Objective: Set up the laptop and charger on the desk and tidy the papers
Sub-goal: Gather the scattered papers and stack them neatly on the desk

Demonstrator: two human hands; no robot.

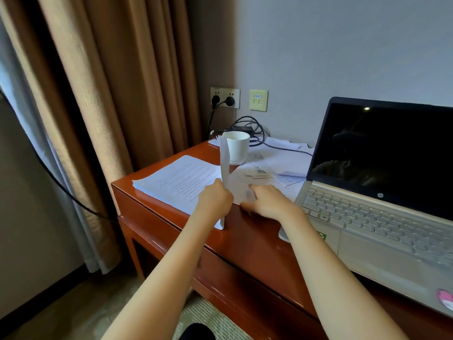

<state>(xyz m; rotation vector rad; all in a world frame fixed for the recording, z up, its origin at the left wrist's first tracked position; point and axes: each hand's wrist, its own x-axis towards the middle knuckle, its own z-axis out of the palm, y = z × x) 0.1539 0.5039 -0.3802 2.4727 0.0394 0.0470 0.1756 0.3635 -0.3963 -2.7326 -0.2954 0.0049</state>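
Observation:
A silver laptop (382,212) stands open with a dark screen on the right of the red-brown desk (245,244). Its black charger brick (241,130) and coiled cable lie at the desk's back corner, plugged into the wall socket (225,97). A neat stack of printed papers (176,182) lies at the desk's left end. My left hand (214,201) grips a bundle of sheets (224,158) held upright on edge. My right hand (266,201) rests with curled fingers on loose papers (264,171) spread beside the laptop.
A white mug (237,147) stands behind the upright sheets, on the loose papers. Brown curtains (117,82) hang left of the desk, with a black cable (61,185) running across them. A data socket plate (258,100) is on the wall.

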